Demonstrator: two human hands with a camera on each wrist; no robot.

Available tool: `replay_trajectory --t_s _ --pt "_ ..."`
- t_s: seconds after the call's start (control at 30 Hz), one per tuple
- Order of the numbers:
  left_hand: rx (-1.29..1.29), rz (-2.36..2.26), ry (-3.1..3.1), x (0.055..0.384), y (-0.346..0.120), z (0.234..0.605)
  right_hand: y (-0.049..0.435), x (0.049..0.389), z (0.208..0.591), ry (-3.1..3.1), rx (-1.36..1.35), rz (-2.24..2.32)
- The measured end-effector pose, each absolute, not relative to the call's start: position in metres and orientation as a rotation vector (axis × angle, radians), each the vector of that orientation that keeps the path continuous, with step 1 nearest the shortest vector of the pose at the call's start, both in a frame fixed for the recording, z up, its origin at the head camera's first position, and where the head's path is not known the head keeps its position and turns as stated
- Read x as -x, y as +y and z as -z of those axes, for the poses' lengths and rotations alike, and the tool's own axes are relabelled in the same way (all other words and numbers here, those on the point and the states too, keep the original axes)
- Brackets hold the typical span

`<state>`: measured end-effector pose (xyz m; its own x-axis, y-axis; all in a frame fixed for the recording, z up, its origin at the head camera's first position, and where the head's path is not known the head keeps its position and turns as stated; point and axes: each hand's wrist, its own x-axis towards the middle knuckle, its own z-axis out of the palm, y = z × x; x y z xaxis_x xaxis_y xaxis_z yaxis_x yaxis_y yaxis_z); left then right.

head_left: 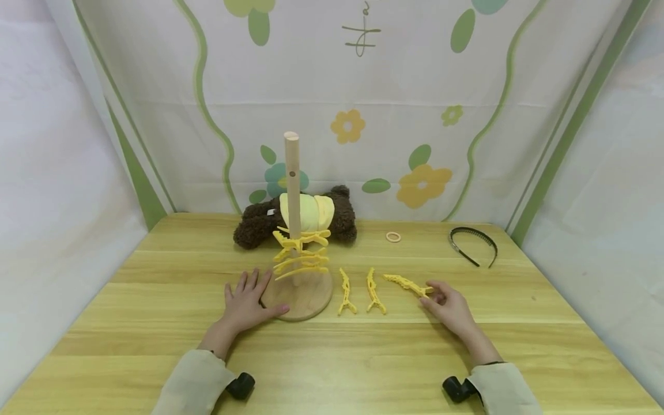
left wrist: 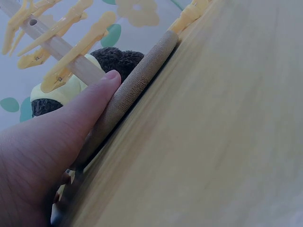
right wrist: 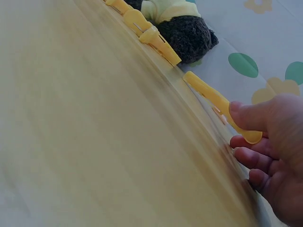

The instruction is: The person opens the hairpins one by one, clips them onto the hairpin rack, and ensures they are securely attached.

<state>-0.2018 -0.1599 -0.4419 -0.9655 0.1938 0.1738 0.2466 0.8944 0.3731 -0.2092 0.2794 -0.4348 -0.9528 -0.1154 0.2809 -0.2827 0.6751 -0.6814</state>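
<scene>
A wooden post stand (head_left: 293, 190) with a round base carries several yellow alligator hair clips (head_left: 302, 268) clamped across its post. My left hand (head_left: 248, 305) lies flat with spread fingers at the base's left edge. Its thumb (left wrist: 102, 94) presses on top of the base, while its other fingers are mostly hidden in the left wrist view. Between thumb and fingers, my right hand (head_left: 450, 306) pinches the end of a yellow hair clip (head_left: 407, 285). That clip (right wrist: 208, 92) points left toward two more yellow clips (head_left: 345, 291) lying side by side on the table.
A brown teddy bear (head_left: 342, 216) in a yellow top lies behind the post. Farther right are a small peach ring (head_left: 393, 237) and a black headband (head_left: 474, 233). Patterned cloth (head_left: 394, 80) walls surround the wooden table (head_left: 332, 363).
</scene>
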Motion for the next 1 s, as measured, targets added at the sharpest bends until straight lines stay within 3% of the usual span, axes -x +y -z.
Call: replay_trajectory --t_s 0.57,1.0 --pt "0.359 0.612 -2.914 0.201 -0.160 0.440 0.278 0.208 0.420 -2.702 -0.354 -1.144" --pt "0.354 0.623 -2.918 0.201 -0.160 0.440 0.272 0.224 0.371 -2.703 -0.431 -0.978"
